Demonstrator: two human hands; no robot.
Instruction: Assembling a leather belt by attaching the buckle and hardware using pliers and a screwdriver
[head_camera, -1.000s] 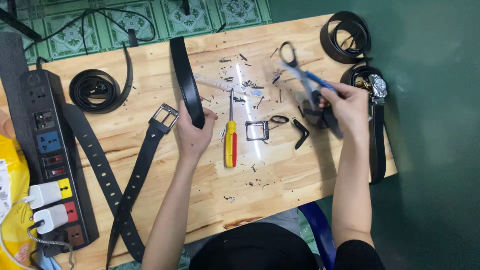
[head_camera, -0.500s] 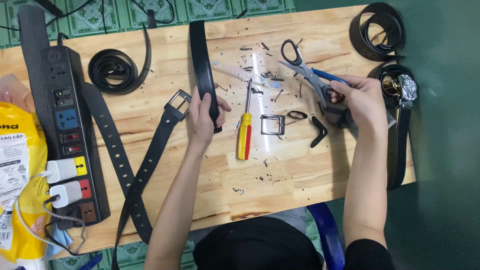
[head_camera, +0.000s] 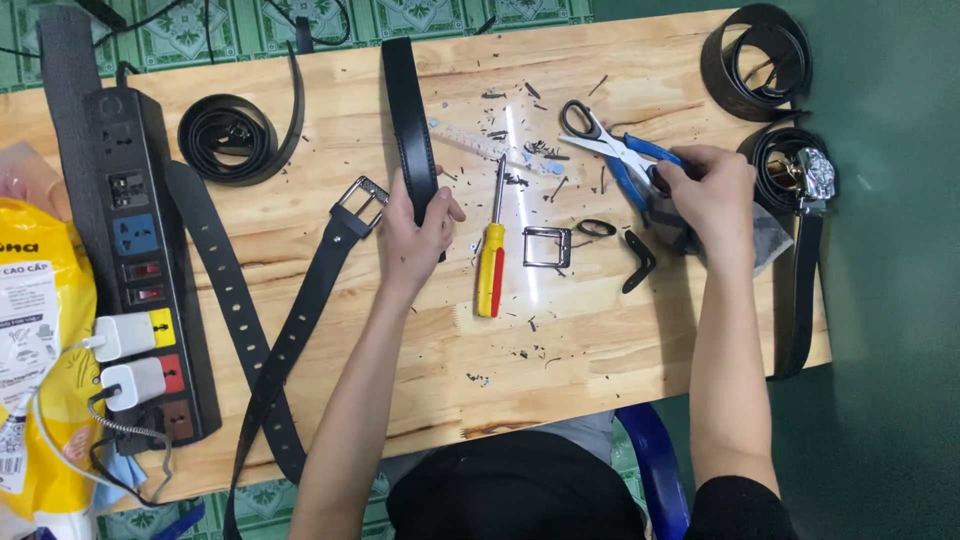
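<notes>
Little moved since half a second ago: left hand (head_camera: 415, 235) stayed clamped on end of black belt strap (head_camera: 410, 120), right hand (head_camera: 712, 195) kept at blue-handled scissors (head_camera: 615, 150). Left fingers curled round strap, strap flat on wooden bench (head_camera: 400, 370), running away toward far edge. Right fingers closed on scissors handles, dark scrap beneath palm, grip detail unclear. Yellow-red screwdriver (head_camera: 490, 265) and metal buckle (head_camera: 547, 246) between hands, untouched. Buckled belt (head_camera: 300, 320) left of strap, power strip (head_camera: 145, 260) at far left.
</notes>
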